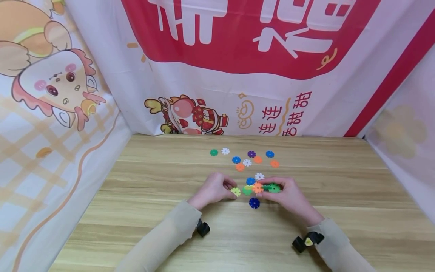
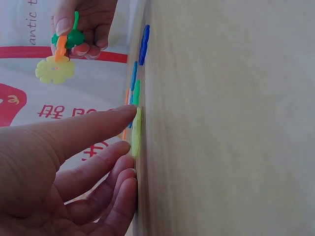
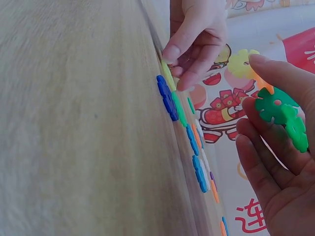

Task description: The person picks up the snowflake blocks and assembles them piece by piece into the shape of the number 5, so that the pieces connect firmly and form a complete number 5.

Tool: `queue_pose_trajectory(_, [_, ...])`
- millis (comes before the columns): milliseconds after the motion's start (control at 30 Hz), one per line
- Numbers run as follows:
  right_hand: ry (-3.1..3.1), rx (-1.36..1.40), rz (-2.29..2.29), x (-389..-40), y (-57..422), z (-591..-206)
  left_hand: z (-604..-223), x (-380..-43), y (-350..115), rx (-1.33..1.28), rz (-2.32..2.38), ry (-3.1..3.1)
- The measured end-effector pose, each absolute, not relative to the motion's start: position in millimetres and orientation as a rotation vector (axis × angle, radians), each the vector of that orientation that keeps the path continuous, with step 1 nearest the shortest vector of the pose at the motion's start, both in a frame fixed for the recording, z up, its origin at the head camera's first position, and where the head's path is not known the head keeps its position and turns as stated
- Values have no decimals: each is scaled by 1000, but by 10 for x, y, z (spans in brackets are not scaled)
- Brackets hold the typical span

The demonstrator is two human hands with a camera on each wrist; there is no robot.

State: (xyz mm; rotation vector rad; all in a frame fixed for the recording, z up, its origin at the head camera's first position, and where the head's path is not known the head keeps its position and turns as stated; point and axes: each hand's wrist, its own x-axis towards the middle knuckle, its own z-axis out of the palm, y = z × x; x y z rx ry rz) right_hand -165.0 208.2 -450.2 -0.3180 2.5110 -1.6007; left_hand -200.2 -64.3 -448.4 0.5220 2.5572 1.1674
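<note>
My left hand [image 1: 215, 189] is low at the tabletop, its thumb and index fingertip at the edges of a yellow-green snowflake disc [image 1: 236, 192] that lies on the wood. Held above the table in my right hand [image 1: 284, 192] is a chain of interlocked snowflake discs: a yellow one [image 2: 54, 70], an orange one [image 1: 257, 187], a dark green one [image 3: 275, 105] and a lighter green one [image 3: 296, 130]. The thumb and fingers pinch it around the orange and dark green discs. Under the chain, a green disc [image 1: 247, 191] lies flat, partly hidden. A navy disc [image 1: 254, 203] lies nearer the front.
Loose discs lie farther back: a blue one [image 1: 250, 181] and a white one [image 1: 259, 176] close to my right hand, then several orange, white, blue, purple [image 1: 251, 154] and green [image 1: 213, 152] ones. A printed cloth [image 1: 204, 83] hangs along the table's [image 1: 224, 241] back edge.
</note>
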Motion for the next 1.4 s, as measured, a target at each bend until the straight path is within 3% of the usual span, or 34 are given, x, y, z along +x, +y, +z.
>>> queue_pose_trajectory(500, [2522,-313,-1585,-1650,2072,-4484,-4485,-2049,-613,509,1100,2595])
queue_pose_trajectory(1400, [2547,-317,-1570,-1700,2068,-4409,-4350,-2051,-759,455,1575,2460])
